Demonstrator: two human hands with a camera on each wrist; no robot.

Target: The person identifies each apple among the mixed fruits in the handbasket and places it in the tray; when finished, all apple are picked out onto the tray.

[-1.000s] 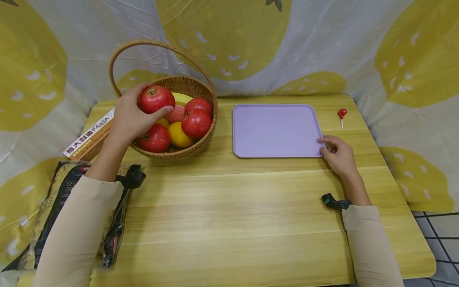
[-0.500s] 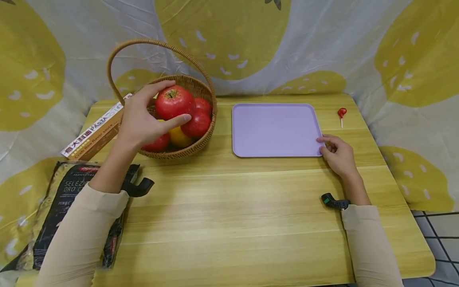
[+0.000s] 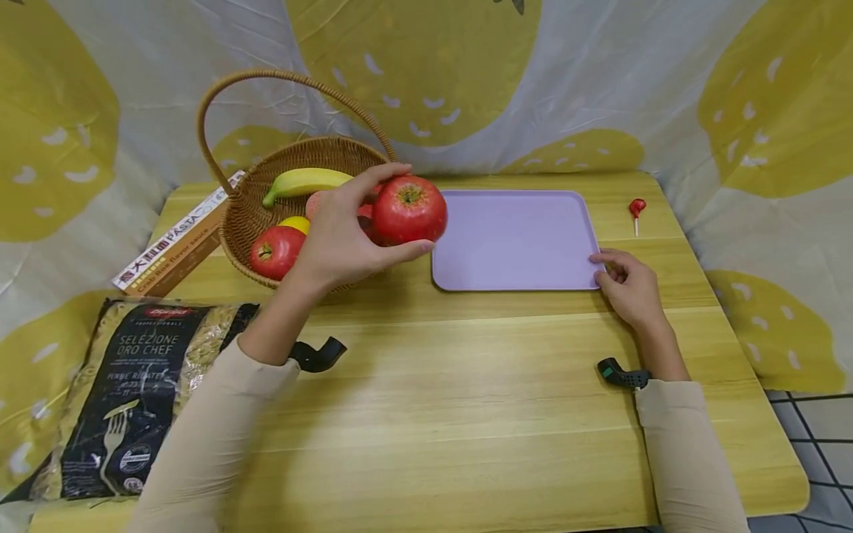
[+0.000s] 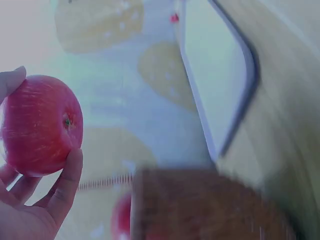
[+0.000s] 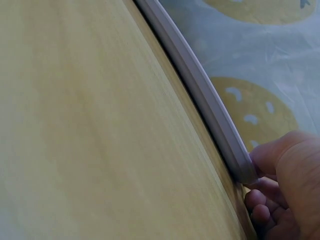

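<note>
The left hand [image 3: 340, 240] grips an apple [image 3: 409, 211] near the left end of the tray [image 3: 513, 244] — the right hand [image 3: 628, 287] pinches the opposite short edge.

We see a pale yellow wood-grain bench [image 3: 480, 422] with a rounded near right corner. On its far left we have a round wicker basket [image 3: 320, 152], its tall handle raised. Just left of that, a pasta box [image 3: 176, 248] lies slantwise, reaching the left edge. Nearer us, a clear-and-black bag of penne [image 3: 140, 400] lies along the left side. Far right of centre sits a lilac tray [image 3: 513, 240], and beyond it, rightward, a red lollipop [image 3: 637, 211].
</note>
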